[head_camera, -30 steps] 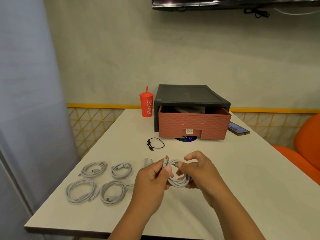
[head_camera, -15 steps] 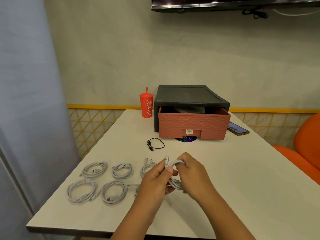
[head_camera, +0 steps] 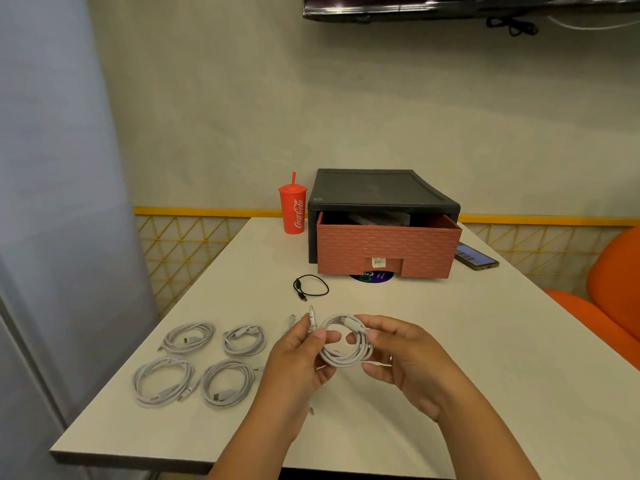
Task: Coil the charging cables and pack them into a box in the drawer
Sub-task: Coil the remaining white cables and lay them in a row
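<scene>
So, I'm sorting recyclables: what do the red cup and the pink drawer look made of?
The red cup: likely plastic, smooth, slightly glossy, with printed logo and matching straw. The pink drawer: probably moulded plastic, matte, with a regular woven relief pattern.

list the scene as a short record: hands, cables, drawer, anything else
left hand: pinches held cable near its plug
right hand: holds the coil's other side
held cable: white, coiled, above the table
table coils: four white, left of the hands
black cable: small loop before the drawer
drawer: pink, partly open
else: red cup and phone flank the drawer
</scene>
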